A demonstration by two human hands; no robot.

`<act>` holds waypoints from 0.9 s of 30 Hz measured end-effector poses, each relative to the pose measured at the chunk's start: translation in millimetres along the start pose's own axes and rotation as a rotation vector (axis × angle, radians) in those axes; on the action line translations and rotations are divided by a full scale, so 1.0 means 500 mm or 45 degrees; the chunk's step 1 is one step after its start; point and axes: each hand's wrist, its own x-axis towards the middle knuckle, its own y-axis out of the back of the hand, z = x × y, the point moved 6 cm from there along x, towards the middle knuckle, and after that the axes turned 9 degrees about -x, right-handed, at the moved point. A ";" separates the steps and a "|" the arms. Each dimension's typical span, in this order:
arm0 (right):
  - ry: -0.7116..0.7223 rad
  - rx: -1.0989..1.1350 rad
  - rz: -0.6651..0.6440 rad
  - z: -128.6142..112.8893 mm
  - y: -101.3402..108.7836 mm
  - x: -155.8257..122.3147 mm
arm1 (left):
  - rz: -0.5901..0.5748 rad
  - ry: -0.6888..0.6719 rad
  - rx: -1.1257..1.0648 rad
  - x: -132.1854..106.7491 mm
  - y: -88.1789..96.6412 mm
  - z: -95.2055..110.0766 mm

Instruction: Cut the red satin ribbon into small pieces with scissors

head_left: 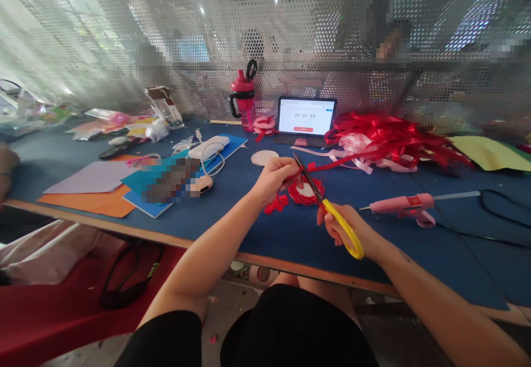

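On my feed, the left hand (274, 180) pinches a narrow red satin ribbon (319, 163) between thumb and fingers, while the right hand (338, 226) grips yellow-handled steel scissors (350, 238), their blades reaching across the ribbon. Just beside the hands, on the blue-topped desk (440, 262), lies a round ruffled red ribbon rosette (301, 196) with a pale centre, apparently formed, with small red ribbon offcuts (276, 205) next to it. Left to use, as far as I can judge, are a plain round cream card disc (264, 157), a large tangled heap of red and pale pink ribbon (385, 134), and a pink hot-glue gun (398, 205). A black-framed tablet (307, 117) reads 00:01:59; I can make out no brands.
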 end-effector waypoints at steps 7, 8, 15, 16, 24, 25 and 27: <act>0.064 0.020 0.098 0.002 0.011 0.001 | 0.044 -0.041 -0.003 0.001 0.001 0.002; 0.069 0.022 0.127 0.002 0.016 0.000 | 0.066 -0.053 0.002 0.002 0.003 0.002; 0.092 -0.011 0.109 0.002 0.021 0.001 | 0.268 -0.199 0.057 0.010 0.020 0.013; 0.097 -0.031 0.100 0.004 0.020 0.001 | 0.278 -0.191 0.048 0.011 0.021 0.013; 0.138 -0.291 0.092 0.002 0.022 -0.005 | 0.288 -0.221 -0.008 0.010 0.023 0.016; 0.168 -0.312 0.090 -0.001 0.022 -0.007 | 0.293 -0.217 -0.013 0.008 0.024 0.016; 0.242 -0.347 0.077 -0.007 0.021 -0.011 | 0.295 -0.193 -0.030 0.006 0.024 0.016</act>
